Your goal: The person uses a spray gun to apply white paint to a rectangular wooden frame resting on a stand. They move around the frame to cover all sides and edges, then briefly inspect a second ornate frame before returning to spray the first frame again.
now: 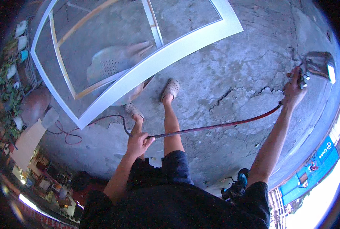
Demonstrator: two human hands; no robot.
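Out to the far right, my right hand [294, 91] is wrapped round a spray gun [303, 80] with a shiny metal cup [319, 65]. A dark red hose [219, 126] runs from below that hand across my front to my left hand [138, 143], whose fingers are closed on it. Ahead of me a large white frame [170, 60] with thin inner wooden strips [63, 72] rests above the floor. Beneath it shows a pale plastic chair [108, 63] with a perforated seat. Neither hand touches the frame.
Cracked concrete floor [254, 110] surrounds my feet. More hose [73, 137] lies looped at left. Potted plants [11, 95], a rounded brown pot [36, 102] and a tan board [28, 143] line the left side. A dark object [236, 187] stands near my right elbow; a blue wall [311, 175] lies beyond.
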